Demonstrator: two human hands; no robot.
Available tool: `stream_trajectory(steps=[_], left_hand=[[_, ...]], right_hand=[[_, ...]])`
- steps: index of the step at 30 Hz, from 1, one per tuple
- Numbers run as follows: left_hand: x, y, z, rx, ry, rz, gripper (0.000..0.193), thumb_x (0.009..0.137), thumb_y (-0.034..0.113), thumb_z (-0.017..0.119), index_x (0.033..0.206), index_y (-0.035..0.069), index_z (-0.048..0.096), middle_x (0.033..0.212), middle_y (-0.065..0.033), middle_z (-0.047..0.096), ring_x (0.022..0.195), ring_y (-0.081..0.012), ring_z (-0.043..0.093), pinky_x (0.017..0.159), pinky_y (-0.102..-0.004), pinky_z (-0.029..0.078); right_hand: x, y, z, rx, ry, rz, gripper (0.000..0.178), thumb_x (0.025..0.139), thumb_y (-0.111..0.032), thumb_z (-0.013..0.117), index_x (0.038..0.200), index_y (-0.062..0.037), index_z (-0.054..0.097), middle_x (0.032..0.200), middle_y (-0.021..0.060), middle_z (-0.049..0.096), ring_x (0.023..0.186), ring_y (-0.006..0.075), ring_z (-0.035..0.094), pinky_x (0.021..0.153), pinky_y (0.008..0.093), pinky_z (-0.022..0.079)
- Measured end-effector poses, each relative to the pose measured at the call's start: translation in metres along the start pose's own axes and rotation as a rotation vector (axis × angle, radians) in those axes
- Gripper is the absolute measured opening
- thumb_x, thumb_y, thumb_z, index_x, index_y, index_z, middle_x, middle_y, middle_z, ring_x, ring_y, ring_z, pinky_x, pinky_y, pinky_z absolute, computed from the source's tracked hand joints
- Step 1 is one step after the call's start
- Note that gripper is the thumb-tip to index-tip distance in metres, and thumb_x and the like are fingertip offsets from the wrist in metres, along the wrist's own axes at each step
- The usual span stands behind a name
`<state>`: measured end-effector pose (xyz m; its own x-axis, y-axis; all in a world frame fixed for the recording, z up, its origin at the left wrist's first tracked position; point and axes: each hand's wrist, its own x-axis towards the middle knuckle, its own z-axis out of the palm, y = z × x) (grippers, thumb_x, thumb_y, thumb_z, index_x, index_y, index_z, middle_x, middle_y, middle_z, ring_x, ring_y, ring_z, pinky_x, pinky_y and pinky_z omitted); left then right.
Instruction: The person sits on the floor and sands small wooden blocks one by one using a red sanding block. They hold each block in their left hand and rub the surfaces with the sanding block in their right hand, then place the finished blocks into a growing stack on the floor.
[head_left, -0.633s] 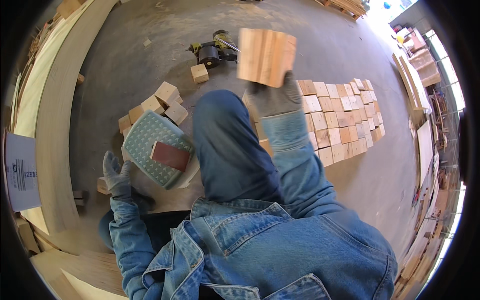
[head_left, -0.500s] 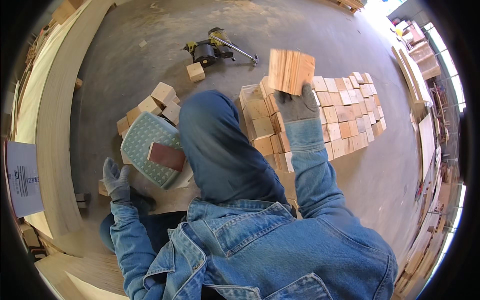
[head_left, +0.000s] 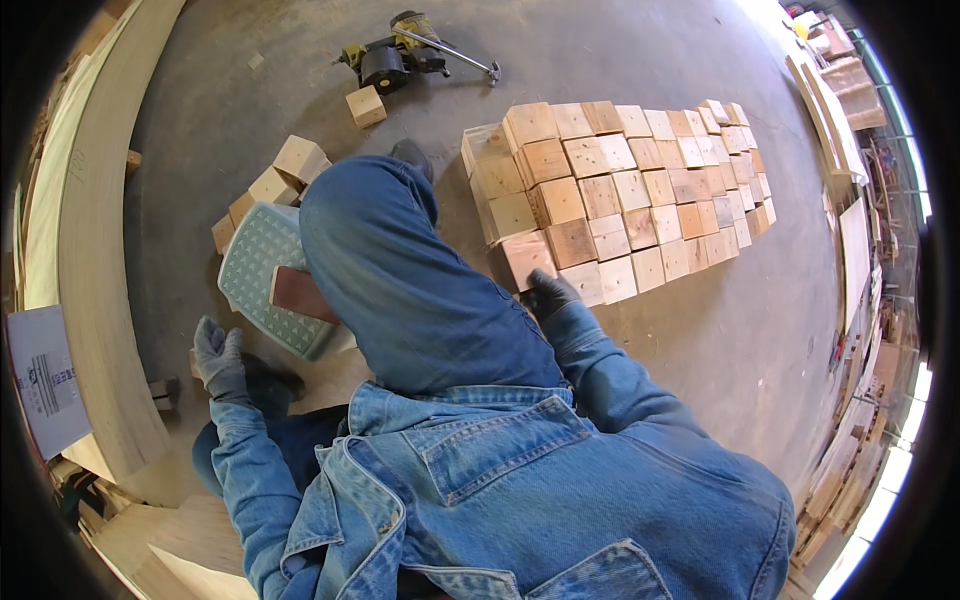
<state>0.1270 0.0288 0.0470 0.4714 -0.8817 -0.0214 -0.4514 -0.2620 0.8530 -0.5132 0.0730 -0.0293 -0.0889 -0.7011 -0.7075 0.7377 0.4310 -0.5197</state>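
Observation:
My right hand [head_left: 552,294], in a grey glove, grips a wooden block [head_left: 527,258] at the near left corner of a stack of blocks [head_left: 650,187]. The block rests level with the top of the stack, against its neighbours. To the left, my gloved left hand [head_left: 219,357] hangs with fingers apart and nothing in it. Just beyond it stands a pale green plastic stool [head_left: 262,262] with a raised pattern. A dark red, flat-faced piece [head_left: 303,294] lies on the stool, partly hidden by my knee.
Several loose blocks [head_left: 299,160] lie behind the stool. A yellow and black nail gun [head_left: 385,68] and a hammer [head_left: 450,50] lie ahead, near a single block [head_left: 366,106]. Long boards [head_left: 95,220] and a printed carton [head_left: 48,380] line the left side.
My right hand has come down and nearer with the raised block, setting it at the stack's near left corner. My left hand stays open beside the stool. The view has shifted slightly.

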Motion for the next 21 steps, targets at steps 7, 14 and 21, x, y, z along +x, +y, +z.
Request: stream_trajectory(steps=[7,14,21], left_hand=[[-0.006,-0.006,-0.008,0.047,-0.037,-0.027,0.067,0.093,0.003,0.079,0.153,0.003,0.049,0.152,-0.019,0.055,0.137,-0.0311,0.056,0.115,-0.0398,0.047],[-0.02,0.015,-0.003,0.118,-0.052,-0.106,0.067,0.094,0.006,0.078,0.153,0.001,0.048,0.154,-0.0212,0.053,0.14,-0.0324,0.054,0.115,-0.0403,0.048],[-0.018,0.013,0.012,0.164,-0.096,-0.131,0.068,0.095,0.007,0.078,0.154,0.0,0.046,0.154,-0.0221,0.053,0.138,-0.0328,0.057,0.113,-0.0406,0.049]], right_hand=[[0.053,0.066,-0.053,-0.103,0.38,0.274,0.038,0.087,-0.029,0.088,0.112,-0.005,0.073,0.097,0.0131,0.074,0.081,0.0279,0.069,0.071,0.0445,0.058],[0.099,0.077,-0.049,-0.157,0.539,0.274,0.026,0.093,-0.033,0.084,0.103,-0.0104,0.076,0.099,0.0067,0.076,0.09,0.0252,0.07,0.078,0.0421,0.057],[0.093,0.07,-0.046,-0.065,0.566,0.194,0.045,0.091,-0.041,0.084,0.116,-0.0041,0.074,0.11,0.0089,0.075,0.098,0.0211,0.068,0.085,0.0365,0.053]])
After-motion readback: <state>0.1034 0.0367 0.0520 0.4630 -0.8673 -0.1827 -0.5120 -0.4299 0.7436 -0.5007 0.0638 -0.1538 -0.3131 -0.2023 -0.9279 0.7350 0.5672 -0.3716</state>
